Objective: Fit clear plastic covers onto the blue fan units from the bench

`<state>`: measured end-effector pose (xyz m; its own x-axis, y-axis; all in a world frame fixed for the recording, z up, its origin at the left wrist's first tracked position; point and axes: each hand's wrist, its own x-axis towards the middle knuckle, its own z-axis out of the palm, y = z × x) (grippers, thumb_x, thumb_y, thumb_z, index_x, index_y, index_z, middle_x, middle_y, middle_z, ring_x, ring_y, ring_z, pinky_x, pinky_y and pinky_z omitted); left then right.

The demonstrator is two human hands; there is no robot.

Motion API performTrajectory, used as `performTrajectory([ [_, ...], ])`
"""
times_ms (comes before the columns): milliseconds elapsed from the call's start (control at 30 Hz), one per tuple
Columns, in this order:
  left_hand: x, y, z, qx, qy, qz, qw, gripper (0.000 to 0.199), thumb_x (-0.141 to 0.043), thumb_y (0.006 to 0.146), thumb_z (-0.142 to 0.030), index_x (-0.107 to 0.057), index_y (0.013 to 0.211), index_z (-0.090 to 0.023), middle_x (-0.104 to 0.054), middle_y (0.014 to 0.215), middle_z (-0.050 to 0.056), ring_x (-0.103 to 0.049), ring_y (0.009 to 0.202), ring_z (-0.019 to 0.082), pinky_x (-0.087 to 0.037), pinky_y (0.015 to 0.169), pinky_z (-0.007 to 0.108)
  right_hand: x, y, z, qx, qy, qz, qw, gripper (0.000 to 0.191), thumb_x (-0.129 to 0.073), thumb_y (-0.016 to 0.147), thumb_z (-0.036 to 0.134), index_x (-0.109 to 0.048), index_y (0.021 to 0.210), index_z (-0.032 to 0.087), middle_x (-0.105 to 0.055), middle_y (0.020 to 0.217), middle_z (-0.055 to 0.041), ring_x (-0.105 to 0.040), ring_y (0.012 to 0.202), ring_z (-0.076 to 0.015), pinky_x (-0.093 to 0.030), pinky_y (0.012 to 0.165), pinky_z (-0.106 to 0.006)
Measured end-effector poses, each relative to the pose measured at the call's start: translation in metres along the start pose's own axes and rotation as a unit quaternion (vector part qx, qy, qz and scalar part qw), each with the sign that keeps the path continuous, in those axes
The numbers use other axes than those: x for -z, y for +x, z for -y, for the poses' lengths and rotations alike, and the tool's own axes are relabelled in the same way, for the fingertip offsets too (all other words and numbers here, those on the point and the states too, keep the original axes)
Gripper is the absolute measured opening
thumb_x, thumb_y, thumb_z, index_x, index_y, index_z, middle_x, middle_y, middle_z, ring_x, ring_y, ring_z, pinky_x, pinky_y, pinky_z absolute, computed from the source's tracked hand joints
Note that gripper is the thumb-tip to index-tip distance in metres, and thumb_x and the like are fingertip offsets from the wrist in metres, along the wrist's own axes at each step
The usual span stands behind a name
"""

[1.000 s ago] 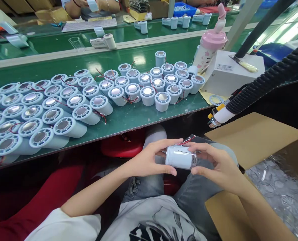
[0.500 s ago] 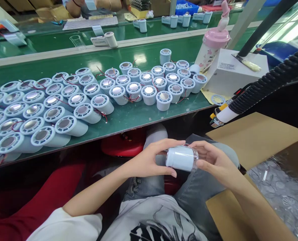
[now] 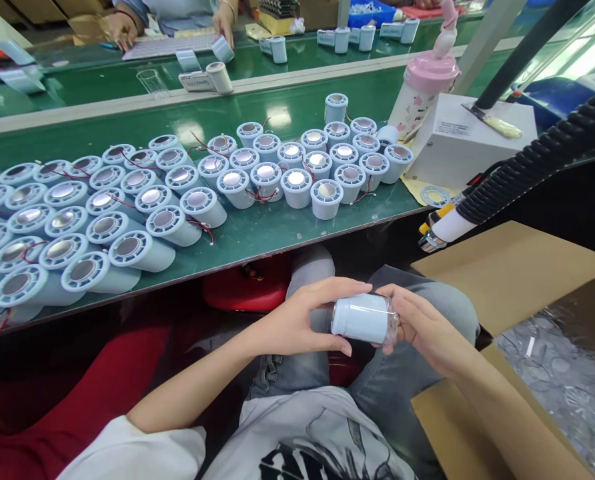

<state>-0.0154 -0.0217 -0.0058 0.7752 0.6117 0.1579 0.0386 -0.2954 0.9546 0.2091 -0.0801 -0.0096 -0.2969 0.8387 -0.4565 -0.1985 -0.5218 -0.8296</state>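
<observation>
Above my lap I hold a light-blue plastic cylinder (image 3: 361, 319), lying on its side, with a clear plastic cover over it that shows at its right end. My left hand (image 3: 305, 323) grips the left part, fingers along the top and thumb underneath. At the right, my right hand (image 3: 425, 330) has its fingers round the clear end; some fingertips are behind it. Many similar light-blue cylinders (image 3: 145, 252) with round metallic discs on top and thin red wires stand in rows on the green bench (image 3: 257, 233).
A cardboard box (image 3: 517, 273) of clear plastic covers (image 3: 557, 380) stands at my right. Above it hangs a black corrugated hose (image 3: 532, 160). A pink-lidded bottle (image 3: 422, 93) and white metal housing (image 3: 477, 143) stand on the bench. Across it, a co-worker's hand (image 3: 223, 23) touches a light-blue part.
My right hand's fingers have shifted and closed further round the cylinder's clear end. My left hand has barely moved. Across the bench, the co-worker's hands have come down near the white pad.
</observation>
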Motion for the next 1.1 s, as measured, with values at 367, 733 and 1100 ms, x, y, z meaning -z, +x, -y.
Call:
performTrajectory([
  [367,-0.001,0.0,0.0,-0.012,-0.034,-0.003,0.999,0.073,-0.081,0.066,-0.027,-0.052,0.133,-0.031,-0.049,0.142,0.009,-0.045,0.132,0.027,-0.038,0.109,0.044,-0.01,-0.001,0.002,-0.09,0.063,0.031,0.993,0.05,-0.052,0.082,0.068,-0.052,0.084,0.018,-0.064,0.051,-0.0014,-0.059,0.041,-0.0102,-0.048,0.041,-0.014],
  [733,-0.007,-0.001,-0.012,0.088,-0.056,-0.018,0.994,0.063,-0.076,0.073,-0.028,-0.051,0.131,-0.026,-0.054,0.129,0.011,-0.053,0.12,0.025,-0.053,0.09,0.033,-0.007,0.0,-0.01,-0.06,-0.012,0.055,0.997,0.071,-0.024,0.088,0.074,-0.062,0.085,0.014,-0.061,0.062,-0.0045,-0.056,0.042,-0.0102,-0.041,0.034,-0.016],
  [1100,0.0,-0.001,-0.017,0.168,-0.172,0.004,0.971,0.072,-0.075,0.074,-0.032,-0.043,0.139,-0.026,-0.059,0.124,0.009,-0.062,0.103,0.023,-0.053,0.087,0.035,0.004,-0.006,-0.003,0.313,-0.373,0.005,0.873,0.057,-0.068,0.082,0.014,-0.05,0.132,0.034,-0.056,0.134,-0.0052,-0.057,0.119,-0.0242,-0.051,0.097,-0.038],
])
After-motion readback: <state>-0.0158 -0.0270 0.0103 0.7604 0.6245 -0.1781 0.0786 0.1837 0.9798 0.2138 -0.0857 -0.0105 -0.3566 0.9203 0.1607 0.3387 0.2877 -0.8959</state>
